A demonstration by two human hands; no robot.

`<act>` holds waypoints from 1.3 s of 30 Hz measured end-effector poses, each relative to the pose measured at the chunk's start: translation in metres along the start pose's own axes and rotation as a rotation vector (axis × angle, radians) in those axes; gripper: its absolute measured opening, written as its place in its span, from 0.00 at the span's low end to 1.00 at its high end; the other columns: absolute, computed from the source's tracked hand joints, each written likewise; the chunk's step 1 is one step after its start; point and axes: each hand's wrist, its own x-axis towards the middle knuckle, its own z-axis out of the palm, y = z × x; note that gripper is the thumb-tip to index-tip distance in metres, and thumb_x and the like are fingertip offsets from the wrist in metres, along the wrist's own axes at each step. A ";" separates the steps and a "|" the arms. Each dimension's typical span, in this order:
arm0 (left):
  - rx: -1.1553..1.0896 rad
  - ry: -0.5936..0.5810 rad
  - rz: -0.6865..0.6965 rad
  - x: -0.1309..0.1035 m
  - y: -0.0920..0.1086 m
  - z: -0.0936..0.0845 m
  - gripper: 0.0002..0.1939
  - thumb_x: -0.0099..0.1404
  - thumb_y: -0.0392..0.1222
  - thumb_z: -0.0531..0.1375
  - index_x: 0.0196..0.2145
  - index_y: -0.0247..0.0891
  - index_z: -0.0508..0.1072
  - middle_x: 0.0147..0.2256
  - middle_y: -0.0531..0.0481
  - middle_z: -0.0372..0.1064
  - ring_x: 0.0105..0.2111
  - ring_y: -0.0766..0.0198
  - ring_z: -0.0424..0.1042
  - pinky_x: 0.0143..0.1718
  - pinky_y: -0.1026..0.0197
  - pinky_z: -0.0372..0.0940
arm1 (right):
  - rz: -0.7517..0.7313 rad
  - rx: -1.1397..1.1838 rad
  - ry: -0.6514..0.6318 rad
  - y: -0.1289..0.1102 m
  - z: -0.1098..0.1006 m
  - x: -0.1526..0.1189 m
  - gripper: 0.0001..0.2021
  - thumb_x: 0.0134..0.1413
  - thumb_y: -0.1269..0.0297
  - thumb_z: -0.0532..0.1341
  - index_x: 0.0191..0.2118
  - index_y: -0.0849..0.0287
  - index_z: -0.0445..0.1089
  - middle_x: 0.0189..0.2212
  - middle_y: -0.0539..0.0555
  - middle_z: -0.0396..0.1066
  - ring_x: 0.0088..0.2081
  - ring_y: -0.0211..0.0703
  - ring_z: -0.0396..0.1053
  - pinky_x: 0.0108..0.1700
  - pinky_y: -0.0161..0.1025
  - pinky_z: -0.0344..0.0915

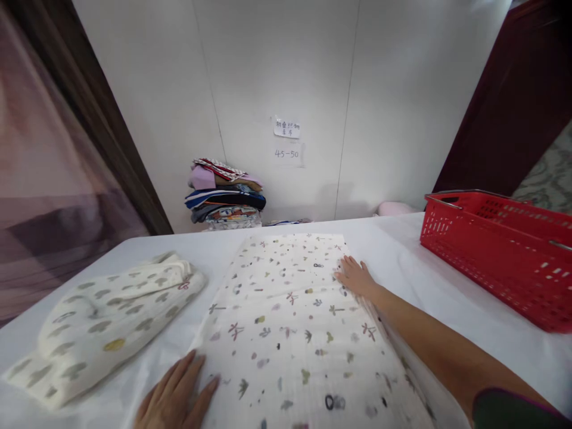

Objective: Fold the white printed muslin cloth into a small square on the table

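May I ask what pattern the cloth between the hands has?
The cloth is white with small, scattered multicoloured motifs; see the head view.

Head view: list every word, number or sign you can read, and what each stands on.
"45-50": on the lower paper on the wall.
Two lines of handwritten characters on the upper paper: too blurred to read surely.
No other text is readable.

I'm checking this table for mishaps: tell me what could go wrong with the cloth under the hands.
The patterned cloth reaches close to the table's far edge, so a forward push might send it over. The left hand and right hand lie at opposite sides, so uneven pressure could skew or wrinkle it.
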 end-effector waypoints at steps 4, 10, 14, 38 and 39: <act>0.013 -0.004 -0.016 -0.001 0.012 -0.010 0.30 0.57 0.57 0.48 0.53 0.40 0.66 0.58 0.48 0.56 0.59 0.53 0.53 0.57 0.48 0.50 | -0.022 0.014 -0.031 -0.009 0.002 -0.038 0.34 0.58 0.46 0.39 0.64 0.63 0.45 0.65 0.56 0.36 0.65 0.48 0.32 0.62 0.52 0.34; 0.043 -0.032 -0.018 0.000 0.023 -0.022 0.29 0.59 0.56 0.47 0.54 0.39 0.65 0.58 0.47 0.56 0.58 0.53 0.54 0.57 0.49 0.50 | -0.133 0.107 -0.047 -0.014 0.016 -0.120 0.33 0.58 0.45 0.39 0.64 0.60 0.47 0.65 0.54 0.35 0.65 0.48 0.31 0.62 0.52 0.32; 0.064 -0.043 -0.007 0.000 0.027 -0.025 0.31 0.60 0.57 0.46 0.54 0.38 0.64 0.59 0.46 0.55 0.59 0.54 0.53 0.57 0.50 0.50 | -0.217 0.160 -0.043 -0.013 0.024 -0.179 0.31 0.59 0.46 0.41 0.64 0.57 0.47 0.65 0.54 0.36 0.65 0.48 0.33 0.63 0.51 0.32; 0.041 -0.258 -0.273 -0.041 0.040 -0.074 0.33 0.63 0.58 0.42 0.56 0.31 0.57 0.53 0.35 0.58 0.49 0.47 0.65 0.50 0.47 0.58 | 0.121 0.481 -0.102 0.027 0.000 -0.253 0.11 0.53 0.56 0.53 0.29 0.58 0.65 0.20 0.50 0.68 0.22 0.38 0.65 0.26 0.34 0.54; 0.013 -0.245 -0.288 -0.044 0.039 -0.074 0.33 0.62 0.59 0.43 0.56 0.32 0.58 0.52 0.36 0.59 0.47 0.47 0.66 0.49 0.47 0.59 | 0.114 0.437 -0.104 0.025 -0.001 -0.255 0.12 0.53 0.55 0.54 0.30 0.58 0.66 0.21 0.51 0.68 0.24 0.39 0.65 0.26 0.34 0.53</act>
